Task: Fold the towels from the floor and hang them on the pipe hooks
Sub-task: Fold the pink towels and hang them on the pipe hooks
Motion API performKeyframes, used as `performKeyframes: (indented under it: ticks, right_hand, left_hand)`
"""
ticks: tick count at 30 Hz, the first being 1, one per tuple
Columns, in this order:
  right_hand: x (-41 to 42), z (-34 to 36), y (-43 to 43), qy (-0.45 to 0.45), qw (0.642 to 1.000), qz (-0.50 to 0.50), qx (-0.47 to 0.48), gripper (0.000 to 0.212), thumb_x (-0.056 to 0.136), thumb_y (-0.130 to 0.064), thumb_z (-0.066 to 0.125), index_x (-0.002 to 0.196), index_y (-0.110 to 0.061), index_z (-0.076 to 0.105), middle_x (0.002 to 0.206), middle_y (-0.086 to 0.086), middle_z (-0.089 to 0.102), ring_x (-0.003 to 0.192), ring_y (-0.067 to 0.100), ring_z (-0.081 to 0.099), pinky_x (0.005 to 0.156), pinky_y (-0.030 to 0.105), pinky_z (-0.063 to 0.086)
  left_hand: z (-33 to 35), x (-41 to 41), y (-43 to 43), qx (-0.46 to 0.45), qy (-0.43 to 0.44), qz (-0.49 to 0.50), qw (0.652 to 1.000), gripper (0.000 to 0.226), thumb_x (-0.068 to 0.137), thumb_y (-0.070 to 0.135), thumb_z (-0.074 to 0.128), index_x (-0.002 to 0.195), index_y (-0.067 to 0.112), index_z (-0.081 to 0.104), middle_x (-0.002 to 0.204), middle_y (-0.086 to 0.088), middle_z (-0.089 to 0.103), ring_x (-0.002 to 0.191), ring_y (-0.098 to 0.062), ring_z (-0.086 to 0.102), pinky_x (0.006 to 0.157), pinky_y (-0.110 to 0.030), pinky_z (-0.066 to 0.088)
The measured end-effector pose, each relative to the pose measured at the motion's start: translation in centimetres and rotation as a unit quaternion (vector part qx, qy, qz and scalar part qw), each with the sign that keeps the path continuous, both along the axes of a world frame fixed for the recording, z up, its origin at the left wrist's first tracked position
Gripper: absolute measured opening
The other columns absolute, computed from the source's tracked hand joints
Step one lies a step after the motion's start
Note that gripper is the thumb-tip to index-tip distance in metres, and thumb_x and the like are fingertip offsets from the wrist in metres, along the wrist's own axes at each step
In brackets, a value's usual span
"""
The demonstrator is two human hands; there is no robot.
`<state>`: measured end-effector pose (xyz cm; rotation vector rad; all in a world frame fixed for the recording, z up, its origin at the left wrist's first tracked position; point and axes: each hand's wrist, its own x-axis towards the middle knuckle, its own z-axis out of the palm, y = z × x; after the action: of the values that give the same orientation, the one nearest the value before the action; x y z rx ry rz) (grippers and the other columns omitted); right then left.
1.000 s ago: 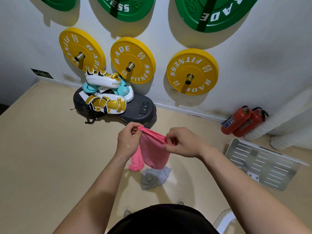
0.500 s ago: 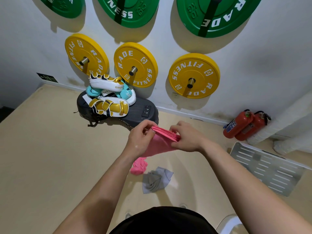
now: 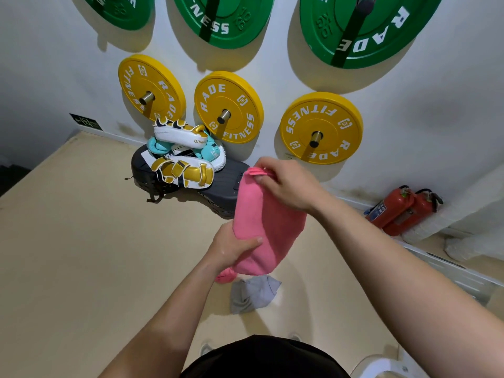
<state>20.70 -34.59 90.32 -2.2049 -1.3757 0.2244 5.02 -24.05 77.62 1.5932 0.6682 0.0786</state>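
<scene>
Beige gym flooring (image 3: 81,255) meets a white wall hung with yellow plates (image 3: 228,107) lettered "RADE FITNESS" and green plates (image 3: 362,25) above them. My right hand (image 3: 289,184) pinches the top edge of a folded pink towel (image 3: 261,227), fingers closed on it; my left hand (image 3: 231,248) grips the towel's lower side, thumb across the cloth. Below the pink towel, a grey towel (image 3: 253,294) lies crumpled on the floor beside a second pink cloth (image 3: 225,275), mostly hidden by my wrist. Behind the pink towel, gold-and-white pads marked "GINGP…" (image 3: 185,159) sit stacked on a black bag (image 3: 218,184). Right of it lie two red fire extinguishers (image 3: 401,211).
</scene>
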Motion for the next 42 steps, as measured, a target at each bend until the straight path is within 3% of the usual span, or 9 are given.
performKeyframes:
  ticks: [3, 9, 15, 21, 25, 30, 34, 39, 42]
  right_hand:
    - [1.8, 1.1, -0.6, -0.076, 0.996, -0.035, -0.009, 0.021, 0.1, -0.047, 0.042, 0.104, -0.03, 0.053, 0.095, 0.002, 0.068, 0.091, 0.029, 0.062, 0.063, 0.036, 0.041]
    - [5.3, -0.8, -4.5, -0.119, 0.975, -0.173, -0.071, 0.031, 0.103, -0.052, 0.032, 0.099, -0.023, 0.045, 0.097, 0.014, 0.067, 0.092, 0.04, 0.063, 0.064, 0.038, 0.038]
    - [4.5, -8.1, -8.2, 0.006, 0.964, -0.258, -0.064, 0.029, 0.105, -0.039, 0.037, 0.101, -0.013, 0.05, 0.102, 0.024, 0.067, 0.094, 0.042, 0.062, 0.065, 0.038, 0.034]
    - [1.8, -13.8, -10.0, 0.127, 0.927, -0.353, 0.005, 0.029, 0.103, -0.034, 0.041, 0.098, -0.009, 0.056, 0.101, 0.02, 0.068, 0.094, 0.04, 0.062, 0.071, 0.038, 0.039]
    - [0.7, -14.8, -10.3, 0.138, 0.906, -0.4, 0.022, 0.033, 0.101, -0.038, 0.044, 0.085, -0.01, 0.051, 0.08, 0.01, 0.061, 0.079, 0.037, 0.058, 0.062, 0.037, 0.034]
    - [-1.7, -14.2, -8.2, 0.19, 0.896, -0.394, 0.074, 0.026, 0.096, -0.036, 0.058, 0.082, -0.014, 0.056, 0.07, 0.001, 0.06, 0.069, 0.025, 0.055, 0.062, 0.032, 0.033]
    - [-4.2, -13.8, -5.9, 0.237, 0.902, -0.349, 0.097, 0.029, 0.097, -0.04, 0.057, 0.074, -0.024, 0.051, 0.064, -0.01, 0.055, 0.06, 0.002, 0.049, 0.054, 0.023, 0.032]
    - [-5.3, -14.3, -4.2, 0.284, 0.904, -0.309, 0.075, 0.021, 0.095, -0.037, 0.061, 0.081, -0.022, 0.057, 0.066, -0.011, 0.057, 0.059, 0.001, 0.051, 0.053, 0.012, 0.036]
    - [-5.4, -14.4, -3.8, 0.289, 0.904, -0.305, 0.081, 0.017, 0.094, -0.032, 0.062, 0.083, -0.02, 0.058, 0.067, -0.01, 0.056, 0.059, 0.002, 0.05, 0.054, 0.012, 0.037]
  left_hand:
    - [-1.4, -0.7, 0.1, -0.021, 0.022, -0.01, 0.999, 0.024, 0.074, 0.01, 0.085, 0.094, 0.014, 0.071, 0.083, -0.001, 0.075, 0.074, -0.015, 0.07, 0.06, -0.023, 0.053]
    - [-2.4, -3.2, 3.7, -0.013, 0.046, 0.0, 0.999, 0.026, 0.075, 0.013, 0.085, 0.099, 0.01, 0.075, 0.087, -0.004, 0.077, 0.08, -0.019, 0.07, 0.07, -0.026, 0.057]
    - [-2.1, -2.8, 5.7, -0.118, -0.015, 0.162, 0.98, 0.015, 0.092, 0.016, 0.068, 0.106, 0.012, 0.07, 0.102, -0.011, 0.073, 0.094, -0.027, 0.067, 0.08, -0.041, 0.054]
    - [-2.3, -1.1, 3.6, 0.222, 0.071, 0.198, 0.952, 0.035, 0.1, 0.043, 0.051, 0.088, 0.01, 0.053, 0.08, -0.006, 0.061, 0.076, -0.027, 0.056, 0.061, -0.037, 0.041]
    - [-3.0, -0.6, 3.1, 0.245, 0.124, 0.186, 0.943, 0.041, 0.097, 0.052, 0.05, 0.092, 0.011, 0.055, 0.086, -0.006, 0.063, 0.08, -0.03, 0.058, 0.07, -0.041, 0.049]
    - [-2.9, 1.1, 0.2, 0.222, 0.116, 0.157, 0.955, 0.037, 0.096, 0.048, 0.055, 0.095, 0.01, 0.057, 0.088, -0.005, 0.061, 0.083, -0.029, 0.056, 0.069, -0.037, 0.041]
    - [-2.9, 2.3, -2.4, 0.181, 0.095, 0.117, 0.972, 0.033, 0.097, 0.045, 0.055, 0.084, 0.014, 0.056, 0.08, -0.003, 0.063, 0.078, -0.026, 0.057, 0.058, -0.033, 0.037]
    - [-2.0, 3.0, -3.9, 0.135, 0.04, 0.09, 0.986, 0.035, 0.096, 0.045, 0.06, 0.083, 0.013, 0.066, 0.076, -0.006, 0.068, 0.069, -0.018, 0.06, 0.059, -0.024, 0.043]
    - [-1.8, 3.0, -3.5, 0.136, 0.037, 0.056, 0.988, 0.034, 0.095, 0.046, 0.06, 0.086, 0.015, 0.07, 0.078, -0.006, 0.07, 0.077, -0.024, 0.065, 0.066, -0.033, 0.049]
